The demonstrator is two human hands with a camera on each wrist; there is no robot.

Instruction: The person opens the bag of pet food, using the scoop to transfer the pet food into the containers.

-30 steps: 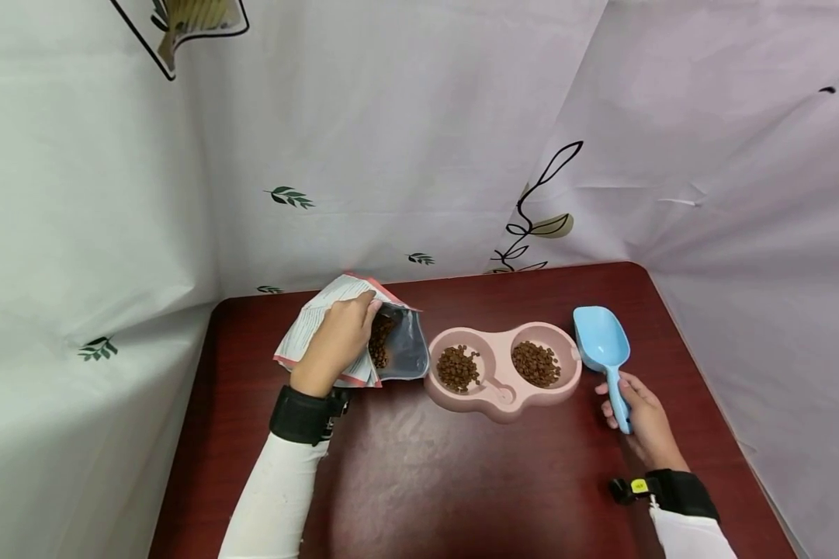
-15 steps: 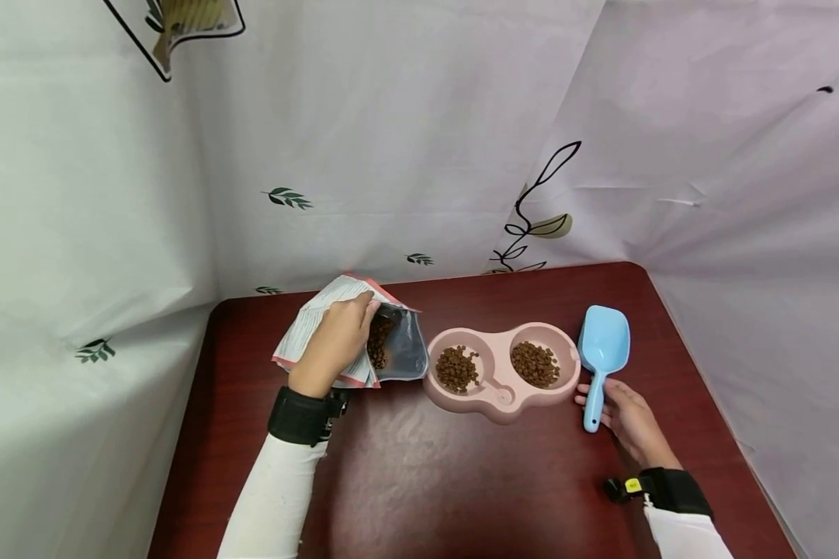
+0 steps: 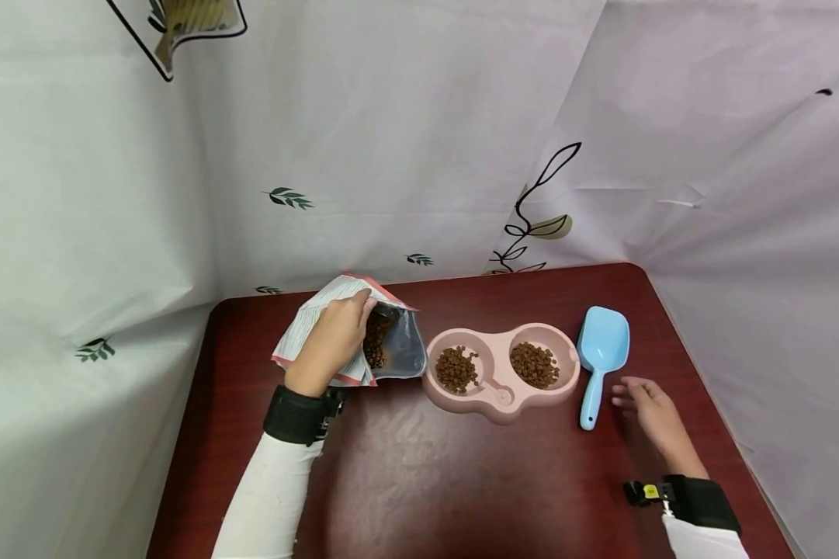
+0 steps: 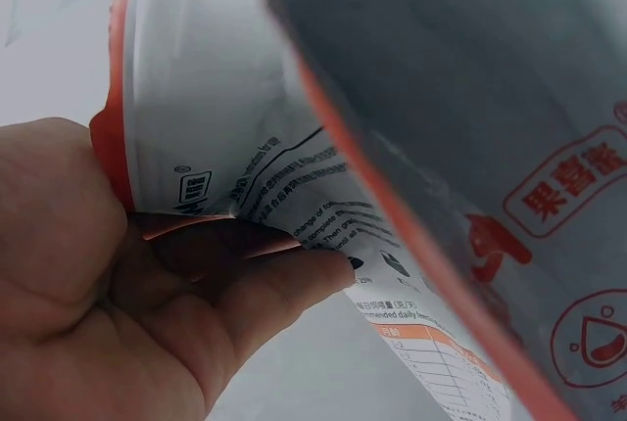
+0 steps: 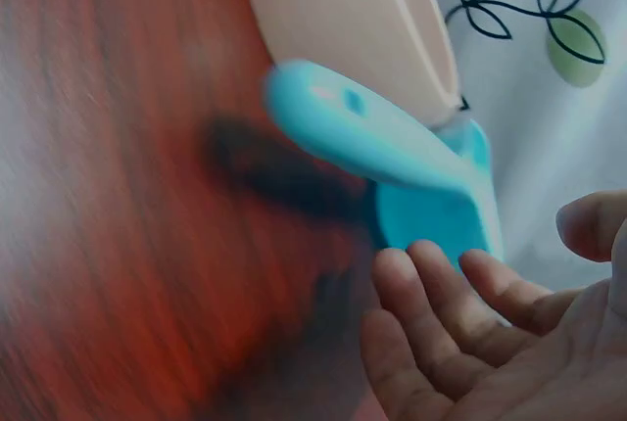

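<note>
My left hand (image 3: 334, 334) grips the folded top of a white pet food bag (image 3: 307, 330) with red edges. The bag's mouth faces right, with brown kibble (image 3: 376, 341) inside; in the left wrist view the thumb and fingers pinch the printed film (image 4: 323, 181). My right hand (image 3: 653, 415) is apart from the light blue scoop (image 3: 604, 338), just right of its handle, fingers relaxed and holding nothing. In the right wrist view the fingertips (image 5: 397, 269) overlap the scoop's bowl. A pink double bowl (image 3: 500, 404) stands between bag and scoop, kibble in both compartments.
The dark red table (image 3: 426, 481) has its back edge against a white patterned cloth (image 3: 391, 140). More cloth hangs along the left and right sides. The bag's open mouth lies right at the double bowl's left rim.
My right hand has let go of the scoop and drawn away to the right. The scoop's handle has swung left, and it now lies beside the bowl. My left hand stays on the bag.
</note>
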